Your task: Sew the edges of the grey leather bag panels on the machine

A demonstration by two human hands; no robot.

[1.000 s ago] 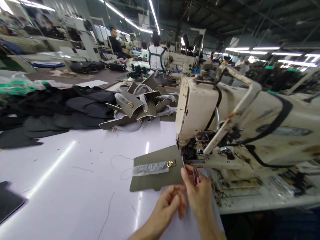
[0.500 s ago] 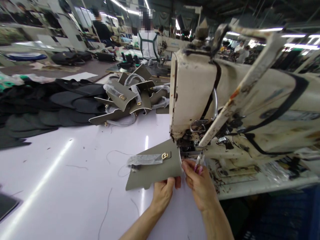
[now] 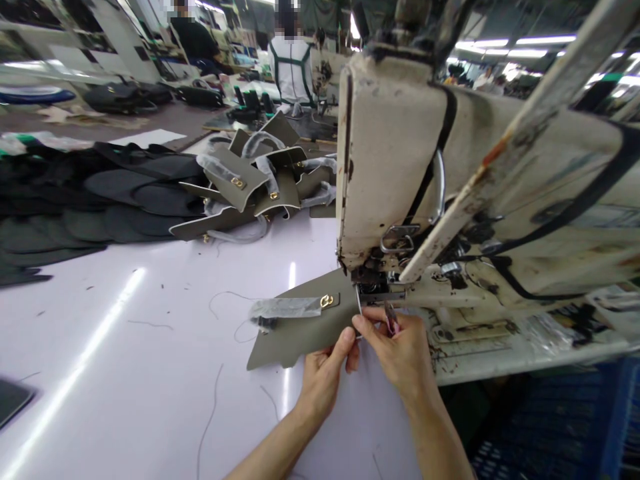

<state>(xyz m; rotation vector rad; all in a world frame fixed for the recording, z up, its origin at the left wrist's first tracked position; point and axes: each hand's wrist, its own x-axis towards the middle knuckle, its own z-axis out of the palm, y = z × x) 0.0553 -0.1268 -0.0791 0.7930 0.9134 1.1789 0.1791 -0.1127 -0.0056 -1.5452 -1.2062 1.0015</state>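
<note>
An olive-grey bag panel [image 3: 310, 341] lies on the white table, its right edge at the foot of the sewing machine [image 3: 387, 153]. A strap handle [image 3: 287, 307] in clear wrap is fixed to it by gold hardware [image 3: 327, 301]. My left hand [image 3: 320, 383] grips the panel's near edge, thumb on top and fingers beneath. Against the panel's right edge, my right hand [image 3: 405, 357] pinches with thumb and forefinger. Small pink-handled thread snips [image 3: 391, 320] are tucked in that same hand. The machine's head hides the needle.
Similar panels with wrapped handles [image 3: 250, 180] are heaped behind. Left of them lie stacked black pieces [image 3: 100, 193]. Loose threads [image 3: 210, 413] are scattered over the white tabletop [image 3: 125, 373]. A blue crate [image 3: 555, 427] stands low at right. Co-workers [image 3: 291, 67] are farther back.
My right thumb and forefinger have come in closer to my left thumb at the panel's edge. The snips have tilted and their blades look closed together. The view has shifted slightly.
</note>
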